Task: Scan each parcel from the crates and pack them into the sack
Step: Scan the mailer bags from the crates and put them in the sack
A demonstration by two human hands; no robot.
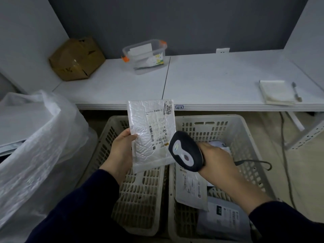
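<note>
Scanner (186,151) gripped in the right hand (216,156), nose near the label; left hand (121,149) pinches the white parcel (151,134) above the crates (217,172). Square the beam on the barcode, probably that left-edge strip. Sack (40,137) waits left.

parcel (151,134): glossy crinkled plastic | crates (233,123): matt perforated plastic | sack (40,137): translucent woven plastic

Left grip (121,151) pinches white parcel (151,134) upright over left crate (138,199). Right grip (217,160) holds scanner (185,151) by its label. More parcels (191,188) in right crate (210,127). Sack (35,146) far left. Box (77,58) and tub (145,57) at worktop (210,76) back edge.
</note>
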